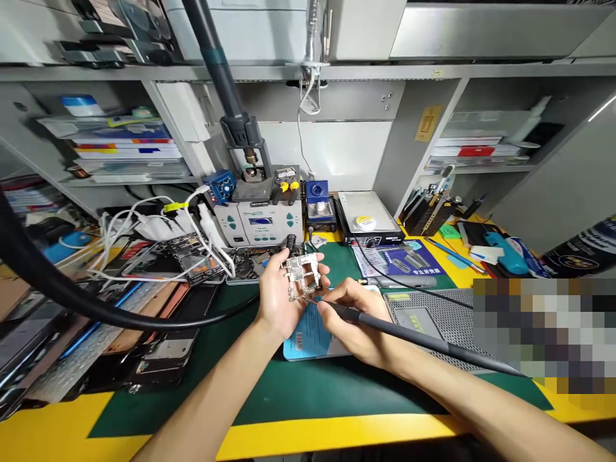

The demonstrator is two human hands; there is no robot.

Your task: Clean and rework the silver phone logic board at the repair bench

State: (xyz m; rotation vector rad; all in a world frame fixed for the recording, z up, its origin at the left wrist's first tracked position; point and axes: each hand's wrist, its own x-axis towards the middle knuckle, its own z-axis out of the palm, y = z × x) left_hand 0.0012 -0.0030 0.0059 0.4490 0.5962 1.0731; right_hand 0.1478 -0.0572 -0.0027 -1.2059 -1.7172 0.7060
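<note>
My left hand (276, 298) is raised over the mat, palm up, holding a small silvery circuit board (304, 273) with cut-outs across its fingers. My right hand (359, 321) grips a long black pen-shaped tool (409, 328) with a ridged grip. The tool's thin tip points at the lower edge of the board; I cannot tell whether it touches. Below both hands a light-blue printed packet (308, 343) lies on the green mat (269, 391).
Phone parts (168, 346) and white cables (144, 224) crowd the left. Behind stand a grey rework station (264, 224) and a soldering stand (318, 205). A perforated metal plate (447, 321) lies right. A thick black hose (120, 308) crosses the left side.
</note>
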